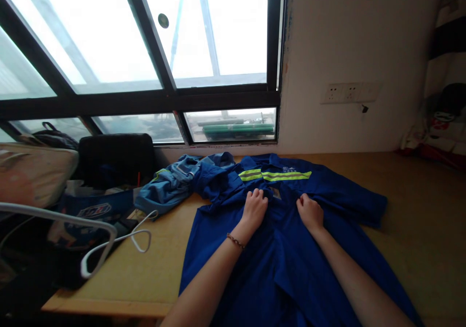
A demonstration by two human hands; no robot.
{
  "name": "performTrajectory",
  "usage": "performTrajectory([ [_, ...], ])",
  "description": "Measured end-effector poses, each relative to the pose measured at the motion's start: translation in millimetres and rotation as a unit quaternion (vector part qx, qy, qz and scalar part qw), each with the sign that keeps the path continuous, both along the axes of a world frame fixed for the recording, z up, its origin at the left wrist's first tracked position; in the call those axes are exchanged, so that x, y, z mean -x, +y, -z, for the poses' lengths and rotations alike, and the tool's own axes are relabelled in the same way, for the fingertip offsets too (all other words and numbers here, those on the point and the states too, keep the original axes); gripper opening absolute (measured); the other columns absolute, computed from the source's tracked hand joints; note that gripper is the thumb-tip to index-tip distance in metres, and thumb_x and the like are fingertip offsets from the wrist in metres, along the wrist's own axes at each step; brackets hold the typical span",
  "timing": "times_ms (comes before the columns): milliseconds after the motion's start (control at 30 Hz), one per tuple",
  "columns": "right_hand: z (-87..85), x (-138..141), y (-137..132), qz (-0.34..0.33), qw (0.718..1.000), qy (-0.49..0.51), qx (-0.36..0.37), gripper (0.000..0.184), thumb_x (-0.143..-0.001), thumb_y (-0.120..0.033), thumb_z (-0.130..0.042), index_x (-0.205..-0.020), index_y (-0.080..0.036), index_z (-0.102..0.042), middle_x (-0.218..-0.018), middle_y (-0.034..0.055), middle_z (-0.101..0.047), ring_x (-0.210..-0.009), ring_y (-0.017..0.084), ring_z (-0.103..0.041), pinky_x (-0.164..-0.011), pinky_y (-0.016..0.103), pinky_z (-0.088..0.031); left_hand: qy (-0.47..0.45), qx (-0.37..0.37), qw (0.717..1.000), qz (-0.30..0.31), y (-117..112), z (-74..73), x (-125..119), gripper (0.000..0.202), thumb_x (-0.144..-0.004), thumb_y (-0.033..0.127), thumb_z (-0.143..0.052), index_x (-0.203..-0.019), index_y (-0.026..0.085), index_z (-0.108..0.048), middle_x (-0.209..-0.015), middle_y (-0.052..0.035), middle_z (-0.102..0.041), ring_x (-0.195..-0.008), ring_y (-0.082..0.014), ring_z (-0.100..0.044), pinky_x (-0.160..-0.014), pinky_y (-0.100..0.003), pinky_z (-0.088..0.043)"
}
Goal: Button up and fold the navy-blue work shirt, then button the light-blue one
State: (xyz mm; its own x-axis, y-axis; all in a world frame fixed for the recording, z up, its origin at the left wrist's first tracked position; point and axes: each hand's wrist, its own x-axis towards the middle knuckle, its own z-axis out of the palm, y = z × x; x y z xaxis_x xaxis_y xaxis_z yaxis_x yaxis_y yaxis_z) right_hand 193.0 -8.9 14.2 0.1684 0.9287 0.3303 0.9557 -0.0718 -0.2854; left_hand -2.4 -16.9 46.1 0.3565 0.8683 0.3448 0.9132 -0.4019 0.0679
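Dark blue work trousers (236,249) lie spread over the front of the table, with their legs toward me. My left hand (255,205) is closed on the left side of the waistband. At the right side of the waistband, my right hand (309,210) pinches the cloth. A small pale label (275,192) shows between the two hands. Beneath and beyond the trousers lies a dark blue work jacket (342,191) with a yellow-green and grey reflective stripe (287,176) across its chest. The jacket's lower part is hidden under the trousers.
A crumpled light blue garment (167,184) lies left of the jacket on the wooden table (160,269). At the left are a white tube frame (73,216), a cable (140,239), bags (96,215) and a black case (116,159). A window (218,94) and a wall socket (350,93) stand behind.
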Motion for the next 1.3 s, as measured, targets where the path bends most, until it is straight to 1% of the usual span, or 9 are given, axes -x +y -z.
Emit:
performTrajectory([
  [67, 2.3, -0.7, 1.0, 0.004, 1.0, 0.008, 0.017, 0.02, -0.083, -0.029, -0.041, -0.075, -0.017, -0.054, -0.065, 0.0059, -0.06, -0.056, 0.014, -0.054, -0.047, 0.024, -0.019, -0.032, 0.008, 0.999, -0.017, -11.2, -3.7, -14.8, 0.024, -0.08, 0.031, -0.047, -0.074, 0.014, -0.063, -0.082, -0.0117, -0.057, -0.082, -0.0224, -0.048, -0.067, -0.033, -0.033],
  [167, 4.2, -2.0, 1.0, 0.007, 1.0, 0.022, 0.008, 0.021, -0.083, -0.03, -0.04, -0.076, -0.018, -0.055, -0.064, 0.0055, -0.061, -0.056, 0.015, -0.054, -0.048, 0.024, -0.021, -0.116, 0.16, 0.98, 0.032, -20.4, 2.5, -26.7, 0.031, -0.073, 0.041, -0.053, -0.058, 0.015, -0.06, -0.055, -0.0037, -0.052, -0.054, -0.0138, -0.044, -0.051, -0.026, -0.028],
  [267, 2.2, -6.1, 3.6, 0.001, 0.999, 0.037, -0.004, 0.02, -0.083, -0.029, -0.041, -0.076, -0.018, -0.056, -0.065, 0.0052, -0.061, -0.056, 0.014, -0.054, -0.048, 0.024, -0.022, -0.214, 0.268, 0.932, 0.118, -16.9, 19.9, -25.0, 0.034, -0.066, 0.039, -0.06, -0.045, 0.015, -0.049, -0.041, 0.0041, -0.036, -0.042, -0.0073, -0.03, -0.045, -0.023, -0.021],
  [400, -16.9, -5.3, 5.4, -0.072, 0.995, 0.074, 0.007, 0.01, -0.077, -0.022, -0.048, -0.074, -0.018, -0.057, -0.067, 0.0035, -0.06, -0.061, 0.014, -0.056, -0.052, 0.022, -0.03, -0.368, 0.343, 0.858, 0.108, -2.8, 41.3, -13.5, 0.039, -0.063, 0.044, -0.06, -0.045, 0.014, -0.043, -0.043, 0.0068, -0.03, -0.043, -0.0051, -0.026, -0.043, -0.021, -0.018],
  [567, -39.6, 31.0, -24.3, -0.25, 0.96, 0.094, -0.081, 0.015, -0.078, -0.015, -0.046, -0.088, -0.02, -0.055, -0.085, 0.0036, -0.058, -0.075, 0.014, -0.055, -0.067, 0.023, -0.039, -0.522, 0.354, 0.772, 0.077, 7.7, 49.5, -4.0, 0.034, -0.061, 0.044, -0.062, -0.055, 0.012, -0.05, -0.05, 0.006, -0.039, -0.046, -0.0048, -0.032, -0.045, -0.019, -0.022],
  [800, -14.4, 53.7, -49.2, -0.393, 0.905, 0.152, -0.061, 0.017, -0.082, -0.014, -0.041, -0.091, -0.021, -0.055, -0.084, 0.0033, -0.056, -0.081, 0.016, -0.054, -0.074, 0.028, -0.043, -0.587, 0.353, 0.725, 0.079, 4.1, 47.0, 0.7, 0.03, -0.059, 0.039, -0.064, -0.063, 0.01, -0.057, -0.054, 0.0036, -0.048, -0.048, -0.0051, -0.038, -0.046, -0.018, -0.026],
  [933, -14.4, 44.4, -41.8, -0.436, 0.881, 0.178, -0.05, 0.023, -0.08, -0.012, -0.044, -0.098, -0.023, -0.055, -0.092, 0.0024, -0.057, -0.088, 0.015, -0.053, -0.08, 0.028, -0.042, -0.584, 0.378, 0.715, 0.071, 0.7, 44.3, 4.3, 0.033, -0.064, 0.043, -0.06, -0.072, 0.011, -0.059, -0.055, 0.0035, -0.049, -0.042, -0.0037, -0.035, -0.041, -0.018, -0.023],
  [1100, -12.3, 43.4, -39.4, -0.424, 0.885, 0.183, -0.055, 0.023, -0.08, -0.012, -0.044, -0.097, -0.023, -0.055, -0.094, 0.0027, -0.058, -0.088, 0.016, -0.054, -0.08, 0.03, -0.043, -0.576, 0.372, 0.725, 0.07, 0.8, 46.0, 4.7, 0.031, -0.065, 0.041, -0.06, -0.072, 0.011, -0.059, -0.055, 0.0031, -0.05, -0.041, -0.0042, -0.036, -0.039, -0.018, -0.024],
  [1300, -5.8, 46.6, -39.6, -0.396, 0.898, 0.187, -0.041, 0.017, -0.077, -0.014, -0.049, -0.091, -0.021, -0.056, -0.084, 0.0024, -0.059, -0.079, 0.016, -0.055, -0.073, 0.029, -0.043, -0.541, 0.281, 0.79, 0.066, -1.4, 50.7, 1.1, 0.023, -0.066, 0.034, -0.06, -0.065, 0.01, -0.059, -0.061, -0.0011, -0.057, -0.056, -0.0096, -0.048, -0.052, -0.02, -0.034],
])
